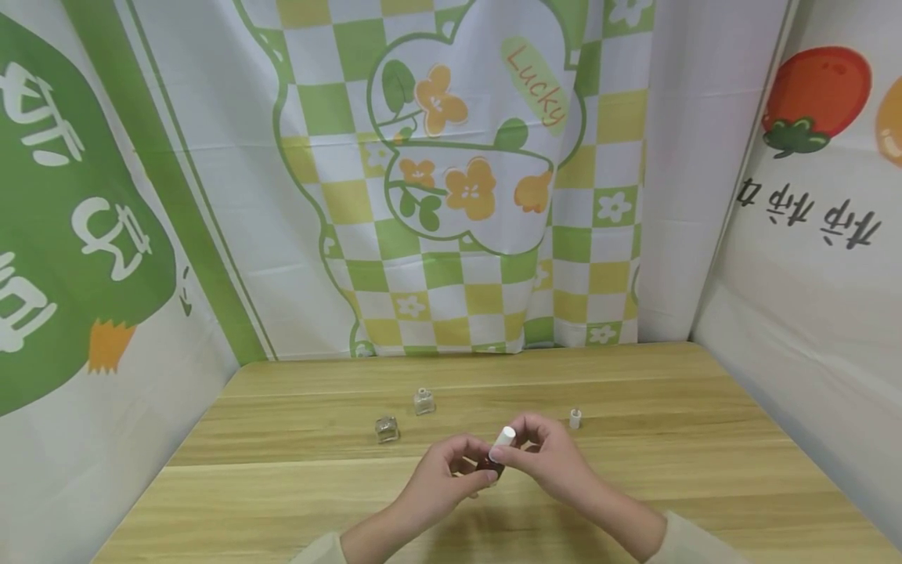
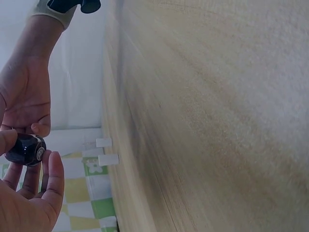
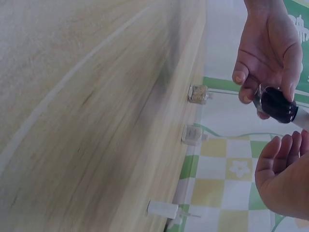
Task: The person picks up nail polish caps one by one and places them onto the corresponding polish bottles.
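A dark nail polish bottle (image 1: 491, 467) is held up over the table, tilted, with its white cap (image 1: 504, 441) pointing up and to the right. My left hand (image 1: 440, 472) grips the glass body between thumb and fingers. At the cap, my right hand (image 1: 553, 460) pinches with thumb and fingertips. The left wrist view shows the rounded base of the dark bottle (image 2: 28, 150) toward the camera. In the right wrist view, the dark glass (image 3: 275, 103) meets the white cap (image 3: 301, 118) at the frame's right edge.
Two small uncapped glass bottles, one clear (image 1: 423, 402) and one glittery (image 1: 387, 429), stand left of the hands. A white brush cap (image 1: 575, 418) stands to the right, brush up. Two white caps (image 2: 108, 159) appear in the left wrist view. Patterned curtains (image 1: 458, 298) enclose the wooden table (image 1: 282, 486).
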Tool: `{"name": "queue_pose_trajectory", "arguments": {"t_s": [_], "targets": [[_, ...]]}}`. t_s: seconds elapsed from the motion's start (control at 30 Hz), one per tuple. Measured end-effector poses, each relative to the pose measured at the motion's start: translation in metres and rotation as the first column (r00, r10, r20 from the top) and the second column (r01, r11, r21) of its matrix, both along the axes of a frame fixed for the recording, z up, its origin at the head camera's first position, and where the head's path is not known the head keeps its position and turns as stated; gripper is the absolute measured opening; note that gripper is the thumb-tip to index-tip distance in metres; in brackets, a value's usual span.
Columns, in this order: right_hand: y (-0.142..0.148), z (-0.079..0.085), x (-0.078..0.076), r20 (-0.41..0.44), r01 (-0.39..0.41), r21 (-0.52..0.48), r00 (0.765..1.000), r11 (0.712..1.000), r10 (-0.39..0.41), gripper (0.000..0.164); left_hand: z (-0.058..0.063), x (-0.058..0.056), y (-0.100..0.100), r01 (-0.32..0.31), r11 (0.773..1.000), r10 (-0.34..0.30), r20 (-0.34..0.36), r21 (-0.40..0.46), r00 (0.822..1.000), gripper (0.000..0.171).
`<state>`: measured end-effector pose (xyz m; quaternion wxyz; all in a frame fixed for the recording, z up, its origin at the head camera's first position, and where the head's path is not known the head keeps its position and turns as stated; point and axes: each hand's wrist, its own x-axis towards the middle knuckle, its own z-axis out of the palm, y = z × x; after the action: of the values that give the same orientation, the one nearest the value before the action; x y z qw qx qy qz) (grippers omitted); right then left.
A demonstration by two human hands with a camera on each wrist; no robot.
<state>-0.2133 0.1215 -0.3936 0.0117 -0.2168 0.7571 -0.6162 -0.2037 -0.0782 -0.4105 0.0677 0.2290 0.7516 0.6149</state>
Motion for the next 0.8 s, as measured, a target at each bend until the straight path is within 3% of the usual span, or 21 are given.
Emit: {"name": "queue_pose_trajectory", "arguments": {"t_s": [0.2, 0.47, 0.8], "targets": [[0.006, 0.0, -0.003, -0.04, -0.078, -0.004, 0.996, 0.997, 0.077, 0.018, 0.003, 0.001, -0.002, 0.004, 1.0, -0.005, 0.009, 0.023, 1.0, 0.02], [0.012, -0.001, -0.007, -0.052, -0.2, -0.092, 0.979, 0.975, 0.196, 0.024, 0.002, 0.0, -0.003, 0.008, 0.998, -0.01, 0.031, 0.059, 0.999, 0.02], [0.012, 0.0, -0.007, -0.052, -0.257, -0.111, 0.966, 0.96, 0.253, 0.024, 0.003, 0.001, -0.002, 0.004, 0.998, -0.006, 0.03, 0.058, 1.0, 0.02]]}}
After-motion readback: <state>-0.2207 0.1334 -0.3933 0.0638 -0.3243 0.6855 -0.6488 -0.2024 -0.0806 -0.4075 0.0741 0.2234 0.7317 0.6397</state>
